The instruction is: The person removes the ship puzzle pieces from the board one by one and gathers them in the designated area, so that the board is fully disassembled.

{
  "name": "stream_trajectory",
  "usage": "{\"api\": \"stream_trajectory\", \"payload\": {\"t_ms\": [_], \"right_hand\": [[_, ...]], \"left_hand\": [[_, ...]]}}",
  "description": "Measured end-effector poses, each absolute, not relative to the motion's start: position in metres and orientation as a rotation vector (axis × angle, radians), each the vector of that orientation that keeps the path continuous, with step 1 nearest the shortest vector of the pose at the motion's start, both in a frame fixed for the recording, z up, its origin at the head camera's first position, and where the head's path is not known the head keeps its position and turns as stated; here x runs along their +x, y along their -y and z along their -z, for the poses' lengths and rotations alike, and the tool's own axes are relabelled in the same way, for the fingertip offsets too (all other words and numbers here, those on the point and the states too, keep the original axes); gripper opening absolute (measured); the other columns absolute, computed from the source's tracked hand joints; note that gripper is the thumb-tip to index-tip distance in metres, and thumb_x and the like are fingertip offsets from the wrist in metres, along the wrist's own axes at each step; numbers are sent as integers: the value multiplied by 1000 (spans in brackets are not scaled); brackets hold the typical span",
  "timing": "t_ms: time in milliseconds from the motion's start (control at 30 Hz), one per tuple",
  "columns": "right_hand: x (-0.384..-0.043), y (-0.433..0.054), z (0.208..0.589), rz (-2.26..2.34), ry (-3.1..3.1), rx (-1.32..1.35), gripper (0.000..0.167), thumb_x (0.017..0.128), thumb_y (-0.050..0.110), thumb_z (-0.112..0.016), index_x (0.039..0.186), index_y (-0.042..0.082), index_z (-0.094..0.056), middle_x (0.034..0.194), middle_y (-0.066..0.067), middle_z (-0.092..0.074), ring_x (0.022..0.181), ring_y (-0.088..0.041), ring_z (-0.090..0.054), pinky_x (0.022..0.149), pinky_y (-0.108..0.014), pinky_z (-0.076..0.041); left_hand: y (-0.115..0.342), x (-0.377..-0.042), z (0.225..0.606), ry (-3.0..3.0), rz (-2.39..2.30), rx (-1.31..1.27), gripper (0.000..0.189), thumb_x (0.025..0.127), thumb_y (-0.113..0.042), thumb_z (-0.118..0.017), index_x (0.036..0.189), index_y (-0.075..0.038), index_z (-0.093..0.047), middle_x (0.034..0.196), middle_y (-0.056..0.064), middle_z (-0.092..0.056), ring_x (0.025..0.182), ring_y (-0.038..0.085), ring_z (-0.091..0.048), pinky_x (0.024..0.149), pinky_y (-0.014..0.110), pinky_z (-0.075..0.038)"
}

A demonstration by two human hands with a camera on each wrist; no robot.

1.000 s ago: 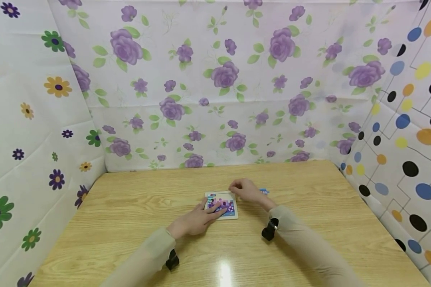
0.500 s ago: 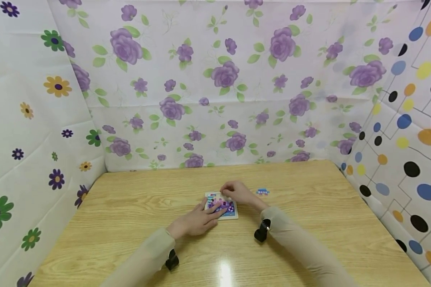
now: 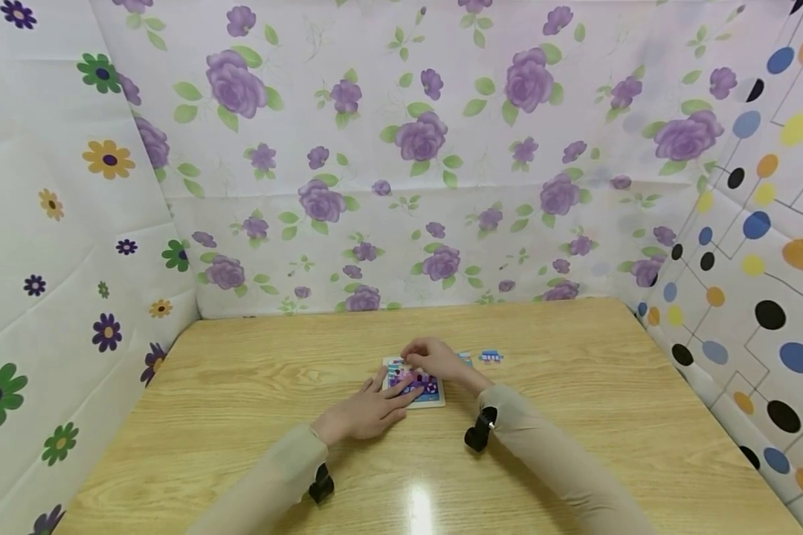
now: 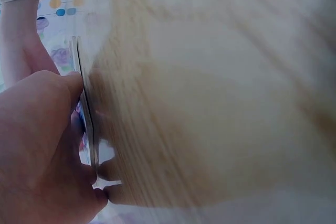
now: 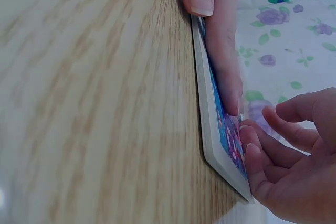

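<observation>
A small flat picture puzzle (image 3: 431, 397) with a white frame and a purple, pink and blue seaside picture lies mid-table. My left hand (image 3: 369, 410) rests across its left and lower part, fingers spread straight; in the left wrist view that hand (image 4: 39, 140) lies along the frame's edge. My right hand (image 3: 435, 358) is over the puzzle's upper part, fingers bent. In the right wrist view the right hand (image 5: 299, 156) has thumb and fingertips close together at the picture surface, close to the left fingertips. I cannot tell whether it pinches a piece there.
A loose blue piece (image 3: 491, 357) lies on the table (image 3: 562, 386) right of the puzzle. A light-blue piece (image 3: 465, 358) shows partly behind my right wrist. A flowered cloth (image 3: 401, 223) hangs at the back, with patterned cloths at both sides.
My right hand has moved left from the puzzle's upper right corner along its top. The loose pieces at right have come into fuller view. My left hand has stayed in place.
</observation>
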State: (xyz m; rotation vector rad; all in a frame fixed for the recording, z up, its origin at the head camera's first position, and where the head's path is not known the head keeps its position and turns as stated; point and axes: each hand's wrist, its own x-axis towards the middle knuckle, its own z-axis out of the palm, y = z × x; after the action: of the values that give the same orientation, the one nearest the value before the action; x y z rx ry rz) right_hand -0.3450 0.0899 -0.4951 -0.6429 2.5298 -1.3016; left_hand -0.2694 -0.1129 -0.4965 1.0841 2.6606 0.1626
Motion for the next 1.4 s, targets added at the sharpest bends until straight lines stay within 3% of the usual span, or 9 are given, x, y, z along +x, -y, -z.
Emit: {"api": "stream_trajectory", "payload": {"t_ms": [200,600,700,900,1000,1300,1400], "right_hand": [[-345,-90,495,1368,-2470,-608,23,100,16,-52,114,7,-67,110,-10,-69,88,-15,-65,73,-27,-52],[-344,-94,492,1522,-2194,-526,32,100,19,-51,125,2,-61,123,-16,-65,102,-21,-66,89,-37,-53],[-345,-93,492,1538,-2170,-472,32,100,19,-51,125,2,-62,124,-15,-65,104,-19,-64,89,-35,-53],[-346,-89,497,1347,-2403,-417,29,98,16,-52,120,5,-68,86,-4,-66,69,-11,-56,62,-23,-46],[-345,-87,498,1289,-2461,-434,30,98,16,-51,120,3,-68,79,-2,-63,63,-10,-53,57,-22,-44],[-340,-88,490,1305,-2360,-490,36,99,18,-50,127,-1,-63,108,-12,-71,73,-12,-59,64,-24,-50],[-341,-89,489,1326,-2263,-489,39,100,19,-49,130,-4,-59,111,-10,-70,80,-11,-60,69,-24,-50]], "left_hand": [[113,-269,493,-2649,-169,1074,49,107,-41,-24,155,-34,-17,164,-4,-8,147,46,4,115,62,-18],[115,-270,493,-2632,-153,1040,50,106,-44,-23,155,-37,-13,164,-6,-5,148,43,6,117,61,-16],[115,-270,494,-2632,-153,1036,51,106,-44,-24,155,-37,-13,164,-6,-5,148,43,6,117,61,-16],[114,-270,494,-2625,-168,1044,51,106,-44,-24,155,-37,-14,164,-6,-6,148,43,6,117,60,-16],[114,-270,493,-2623,-176,1053,51,106,-43,-24,155,-36,-15,164,-5,-6,148,44,6,117,61,-16],[113,-270,492,-2616,-191,1053,50,106,-43,-25,155,-35,-17,164,-4,-6,147,45,6,116,62,-14],[113,-270,492,-2614,-186,1036,51,106,-43,-25,155,-36,-16,164,-5,-5,148,44,7,117,62,-13]]}}
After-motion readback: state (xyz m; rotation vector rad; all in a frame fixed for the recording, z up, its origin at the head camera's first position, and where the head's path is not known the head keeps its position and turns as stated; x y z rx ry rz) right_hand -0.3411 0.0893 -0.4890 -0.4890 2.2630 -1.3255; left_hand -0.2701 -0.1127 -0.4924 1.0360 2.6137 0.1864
